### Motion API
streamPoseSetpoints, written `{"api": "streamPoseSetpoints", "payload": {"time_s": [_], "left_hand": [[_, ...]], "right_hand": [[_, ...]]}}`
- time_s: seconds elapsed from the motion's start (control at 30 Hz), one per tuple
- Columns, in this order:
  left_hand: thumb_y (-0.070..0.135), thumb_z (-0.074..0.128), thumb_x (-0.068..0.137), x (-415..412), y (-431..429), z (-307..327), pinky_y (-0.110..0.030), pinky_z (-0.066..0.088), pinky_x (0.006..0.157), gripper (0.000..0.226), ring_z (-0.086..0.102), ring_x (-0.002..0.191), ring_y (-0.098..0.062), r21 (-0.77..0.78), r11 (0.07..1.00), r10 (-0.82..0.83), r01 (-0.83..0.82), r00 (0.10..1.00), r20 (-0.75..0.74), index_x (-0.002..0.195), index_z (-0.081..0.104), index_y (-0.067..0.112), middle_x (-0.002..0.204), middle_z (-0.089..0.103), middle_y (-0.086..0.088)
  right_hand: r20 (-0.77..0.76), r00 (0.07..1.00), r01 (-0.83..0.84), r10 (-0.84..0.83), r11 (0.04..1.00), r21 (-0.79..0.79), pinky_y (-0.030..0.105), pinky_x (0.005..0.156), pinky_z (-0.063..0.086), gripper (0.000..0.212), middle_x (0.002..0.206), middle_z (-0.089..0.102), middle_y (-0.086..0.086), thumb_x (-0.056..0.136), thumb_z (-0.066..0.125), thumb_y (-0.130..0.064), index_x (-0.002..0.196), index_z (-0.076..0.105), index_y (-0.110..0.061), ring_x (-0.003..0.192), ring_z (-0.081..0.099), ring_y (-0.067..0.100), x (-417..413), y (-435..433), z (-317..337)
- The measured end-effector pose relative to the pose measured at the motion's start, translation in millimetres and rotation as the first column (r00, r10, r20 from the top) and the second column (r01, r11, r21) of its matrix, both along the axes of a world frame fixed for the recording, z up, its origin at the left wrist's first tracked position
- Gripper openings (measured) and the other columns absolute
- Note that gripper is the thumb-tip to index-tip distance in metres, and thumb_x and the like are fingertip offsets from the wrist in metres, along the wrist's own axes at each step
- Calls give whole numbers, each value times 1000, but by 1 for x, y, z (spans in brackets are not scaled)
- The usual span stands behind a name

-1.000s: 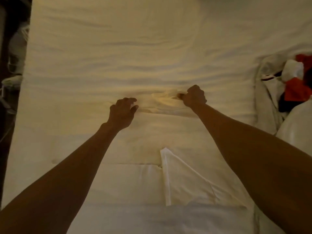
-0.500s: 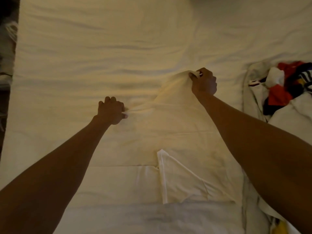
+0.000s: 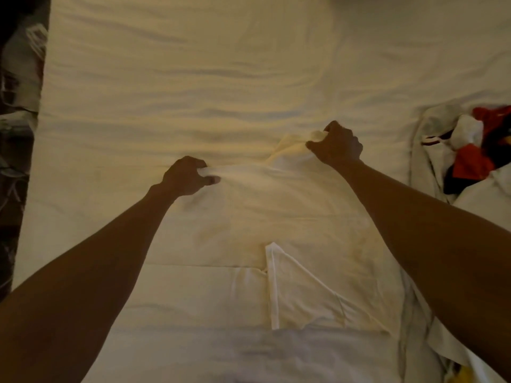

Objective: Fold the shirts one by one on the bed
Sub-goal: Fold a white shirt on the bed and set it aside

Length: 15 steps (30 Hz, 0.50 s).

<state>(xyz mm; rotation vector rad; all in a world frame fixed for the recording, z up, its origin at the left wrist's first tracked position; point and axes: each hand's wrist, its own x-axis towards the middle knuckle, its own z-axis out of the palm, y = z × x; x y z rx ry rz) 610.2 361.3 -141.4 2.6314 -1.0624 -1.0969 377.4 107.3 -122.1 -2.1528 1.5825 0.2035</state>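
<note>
On the bed [image 3: 193, 78]: white shirt [image 3: 276, 214], lying spread.
Left hand [image 3: 184, 176]: pinching shirt's far left edge.
Right hand [image 3: 336, 147]: gripping far right edge, bunched.

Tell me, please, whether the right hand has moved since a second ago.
Yes. The right hand has shifted rightward and slightly up the bed, closer to the clothes pile.

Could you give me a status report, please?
Left grip, right grip both pinching shirt far edge. Shirt body flat on bed. Clothes pile far right.
</note>
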Motion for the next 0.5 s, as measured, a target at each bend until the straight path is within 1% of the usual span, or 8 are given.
{"api": "streamPoseSetpoints", "payload": {"time_s": [0.07, 0.13, 0.2, 0.27, 0.33, 0.4, 0.43, 0.5], "left_hand": [[51, 78, 80, 6, -3, -2, -30, 42, 74, 35, 62, 97, -26, -92, 989, 109, -112, 993, -39, 84, 70, 17, 90, 65, -4], [45, 82, 78, 11, -6, -2, -30, 44, 74, 29, 63, 93, -23, -156, 959, 224, -235, 971, -84, 80, 72, 18, 86, 69, -3], [42, 81, 78, 12, -10, -3, -30, 44, 73, 23, 63, 91, -22, -176, 948, 256, -264, 964, -69, 80, 72, 20, 88, 71, -2], [45, 77, 81, 9, -13, -3, -32, 46, 74, 24, 61, 87, -22, -149, 969, 199, -197, 980, 0, 83, 70, 22, 90, 70, 1], [53, 76, 80, 7, -14, -4, -32, 53, 71, 30, 69, 75, -21, -108, 982, 151, -155, 988, -38, 83, 68, 24, 85, 70, 4], [54, 79, 78, 5, -14, -4, -29, 56, 67, 32, 72, 62, -17, -74, 986, 142, -152, 982, -125, 86, 68, 25, 82, 70, 7], [51, 80, 79, 3, -14, -4, -28, 56, 67, 29, 72, 60, -17, -71, 987, 134, -145, 981, -139, 88, 69, 25, 82, 71, 5], [40, 79, 82, 1, -12, -2, -30, 56, 68, 20, 72, 60, -18, -115, 978, 155, -173, 976, -150, 86, 72, 22, 79, 73, -4]], "right_hand": [[-132, 983, -135, 128, 990, -44, 36, 84, 41, 64, 116, 64, 12, 78, 68, -63, 117, 59, -14, 109, 61, 33, 6, -1, 0], [-209, 965, -177, 158, 981, -76, 35, 80, 37, 67, 110, 65, 12, 77, 65, -70, 110, 61, -12, 104, 62, 33, 13, -3, 0], [-259, 954, -180, 150, 979, -95, 39, 88, 37, 66, 106, 64, 11, 77, 64, -71, 107, 61, -12, 103, 61, 32, 19, -5, -2], [-292, 943, -192, 157, 977, -94, 43, 97, 32, 57, 109, 63, 11, 82, 66, -63, 109, 60, -12, 107, 58, 32, 21, -7, -6], [-259, 952, -190, 162, 978, -84, 44, 101, 31, 41, 112, 62, 11, 89, 65, -47, 111, 60, -13, 110, 57, 32, 20, -9, -10], [-163, 976, -162, 146, 982, -93, 43, 98, 32, 25, 109, 64, 11, 94, 59, -35, 107, 64, -15, 107, 58, 33, 17, -9, -12], [-104, 986, -144, 133, 984, -104, 43, 95, 33, 21, 107, 66, 12, 96, 54, -31, 105, 66, -16, 105, 59, 34, 15, -8, -12], [5, 994, -111, 113, 984, -141, 41, 86, 33, 21, 102, 67, 13, 100, 47, -28, 101, 65, -17, 100, 59, 36, 10, -5, -10]]}}
